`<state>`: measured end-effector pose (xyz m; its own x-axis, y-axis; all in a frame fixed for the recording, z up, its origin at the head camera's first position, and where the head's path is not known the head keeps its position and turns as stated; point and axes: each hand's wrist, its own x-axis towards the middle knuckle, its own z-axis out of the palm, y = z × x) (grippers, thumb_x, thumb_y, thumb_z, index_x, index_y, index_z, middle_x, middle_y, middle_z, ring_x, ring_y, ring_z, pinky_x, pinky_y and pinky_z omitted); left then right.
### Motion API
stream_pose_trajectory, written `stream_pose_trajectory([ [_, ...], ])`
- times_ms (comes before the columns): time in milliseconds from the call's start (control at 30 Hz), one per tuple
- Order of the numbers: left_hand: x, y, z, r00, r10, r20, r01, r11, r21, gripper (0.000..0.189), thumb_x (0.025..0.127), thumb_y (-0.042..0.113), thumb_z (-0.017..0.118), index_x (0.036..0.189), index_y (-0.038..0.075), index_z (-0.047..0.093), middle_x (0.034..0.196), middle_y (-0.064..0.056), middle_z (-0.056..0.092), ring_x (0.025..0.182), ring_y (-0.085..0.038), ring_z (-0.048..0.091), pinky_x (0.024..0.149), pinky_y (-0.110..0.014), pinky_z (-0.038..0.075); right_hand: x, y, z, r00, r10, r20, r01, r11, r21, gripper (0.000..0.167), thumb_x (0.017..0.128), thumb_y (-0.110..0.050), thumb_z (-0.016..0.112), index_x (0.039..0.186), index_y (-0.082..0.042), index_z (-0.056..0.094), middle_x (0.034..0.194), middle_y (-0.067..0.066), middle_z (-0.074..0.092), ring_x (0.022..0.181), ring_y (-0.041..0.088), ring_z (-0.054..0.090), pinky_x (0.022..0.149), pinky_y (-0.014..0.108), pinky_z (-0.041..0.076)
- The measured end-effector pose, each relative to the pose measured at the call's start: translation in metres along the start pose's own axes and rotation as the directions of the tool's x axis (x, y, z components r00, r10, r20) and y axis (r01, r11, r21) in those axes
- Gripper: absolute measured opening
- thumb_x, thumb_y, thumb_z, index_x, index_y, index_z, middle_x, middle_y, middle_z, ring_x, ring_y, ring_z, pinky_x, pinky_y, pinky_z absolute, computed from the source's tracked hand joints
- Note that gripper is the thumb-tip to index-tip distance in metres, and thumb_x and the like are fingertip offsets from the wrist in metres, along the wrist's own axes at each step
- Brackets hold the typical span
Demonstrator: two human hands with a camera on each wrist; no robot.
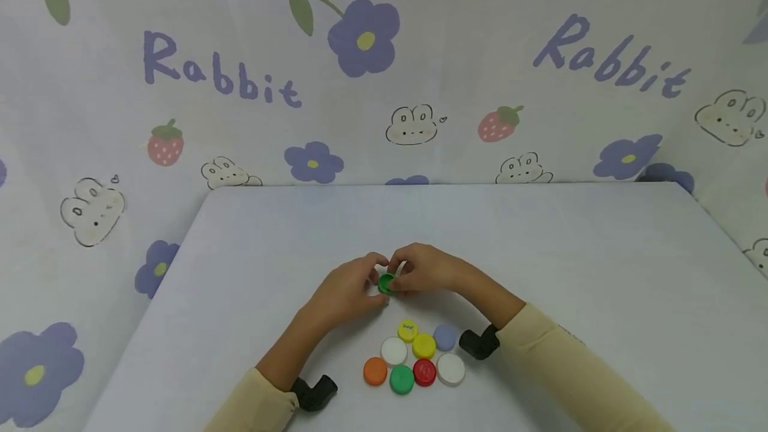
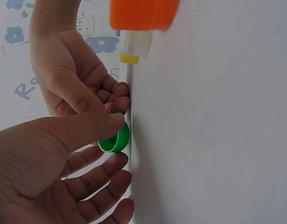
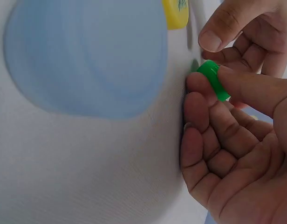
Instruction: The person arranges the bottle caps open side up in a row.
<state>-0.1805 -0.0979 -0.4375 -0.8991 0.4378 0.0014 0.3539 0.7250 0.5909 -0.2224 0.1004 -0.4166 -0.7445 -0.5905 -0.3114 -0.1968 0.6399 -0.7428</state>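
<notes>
A green bottle cap is held on edge just above the white tabletop, its hollow side showing in the head view. My right hand pinches it between thumb and index finger; the right wrist view shows the grip on the green cap closely. Around the cap's other side, my left hand has its thumb and fingers spread apart. In the right wrist view the left thumb stands away from the cap. Part of the cap is hidden behind the left thumb in the left wrist view.
Nearer the body lies a group of caps: orange, green, red, two white ones, two yellow ones and a blue one. Behind the table hangs a printed cloth.
</notes>
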Motion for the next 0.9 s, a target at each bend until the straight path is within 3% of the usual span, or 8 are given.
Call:
stream_pose_trajectory([
  [433,0.006,0.004,0.006,0.999,0.009,-0.043,-0.004,0.995,0.1,0.038,0.088,0.009,0.08,0.122,0.013,0.063,0.093,-0.002,0.068,0.083,-0.017,0.061,0.076,-0.036,0.051,0.007,0.007,-0.001,1.0,0.029,0.008,-0.029,0.997,0.068,0.011,0.098,-0.006,0.068,0.106,-0.002,0.062,0.079,0.006,0.073,0.073,0.016,0.067,0.073,0.028,0.055],
  [667,0.007,0.002,0.005,0.995,0.015,-0.099,0.001,0.988,0.157,0.034,0.085,0.016,0.084,0.116,0.009,0.071,0.094,-0.004,0.063,0.084,-0.018,0.059,0.075,-0.035,0.05,0.009,0.009,-0.003,1.0,-0.011,0.003,0.011,1.0,0.0,0.019,0.091,-0.007,0.075,0.106,-0.003,0.065,0.074,0.003,0.066,0.067,0.014,0.057,0.064,0.025,0.047],
  [900,0.008,-0.004,0.006,0.996,0.003,-0.092,0.01,0.989,0.148,0.032,0.085,0.018,0.085,0.114,0.007,0.075,0.091,-0.003,0.063,0.083,-0.017,0.058,0.075,-0.034,0.05,0.014,0.009,0.001,0.999,-0.011,-0.041,0.007,0.996,-0.086,0.021,0.087,-0.01,0.081,0.1,-0.008,0.065,0.077,0.003,0.061,0.069,0.014,0.054,0.063,0.025,0.046],
])
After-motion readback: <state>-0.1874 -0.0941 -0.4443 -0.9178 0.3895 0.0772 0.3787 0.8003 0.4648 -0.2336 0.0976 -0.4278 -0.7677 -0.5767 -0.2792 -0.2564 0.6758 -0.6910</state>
